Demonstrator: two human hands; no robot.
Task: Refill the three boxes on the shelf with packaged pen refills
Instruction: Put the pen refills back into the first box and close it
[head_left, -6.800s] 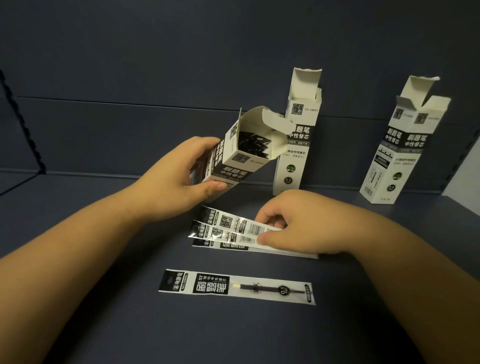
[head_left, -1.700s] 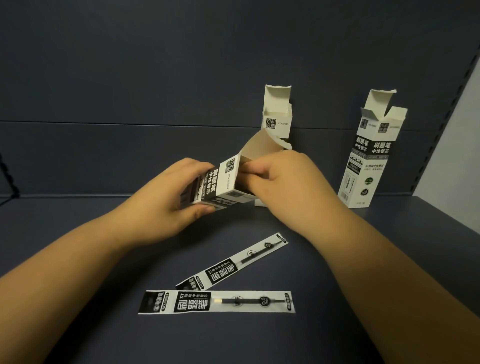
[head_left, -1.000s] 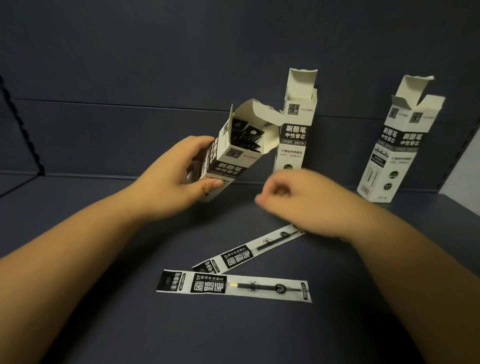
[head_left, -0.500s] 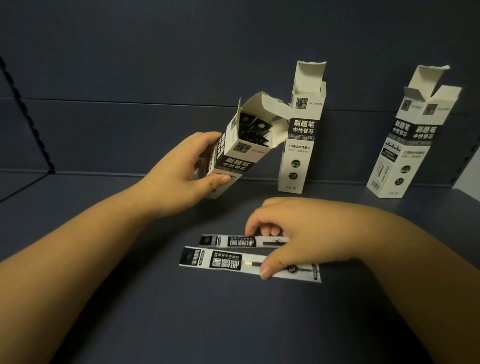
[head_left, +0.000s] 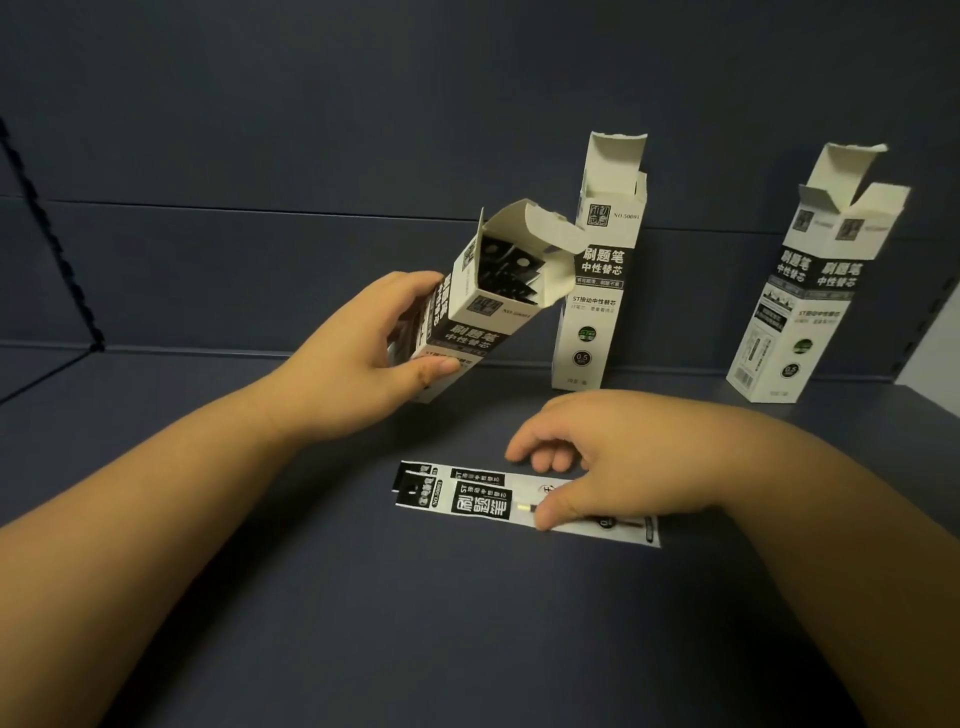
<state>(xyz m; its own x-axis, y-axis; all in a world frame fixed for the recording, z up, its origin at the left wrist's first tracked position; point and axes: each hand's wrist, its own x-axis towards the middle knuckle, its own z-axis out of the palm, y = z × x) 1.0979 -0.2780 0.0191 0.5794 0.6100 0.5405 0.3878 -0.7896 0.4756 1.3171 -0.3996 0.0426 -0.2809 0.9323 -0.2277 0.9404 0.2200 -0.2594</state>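
My left hand (head_left: 363, 364) grips a white-and-black refill box (head_left: 483, 306), tilted with its open top toward me; several dark packaged refills show inside. Two packaged pen refills (head_left: 467, 496) lie stacked flat on the dark shelf (head_left: 467, 623) in front of me. My right hand (head_left: 623, 457) is over their right half, thumb on the near edge and fingers curled at the far edge, pinching them together. Two more open boxes stand upright against the back wall: the middle box (head_left: 597, 291) and the right box (head_left: 810, 291).
The shelf's dark back panel (head_left: 311, 156) rises behind the boxes. A perforated upright (head_left: 47, 234) runs along the left side, and a pale wall (head_left: 935, 353) shows at the far right edge.
My right hand left the tilted box's mouth, dropped to the shelf and slid the two loose refills together into a stack. The left hand kept the box tilted.
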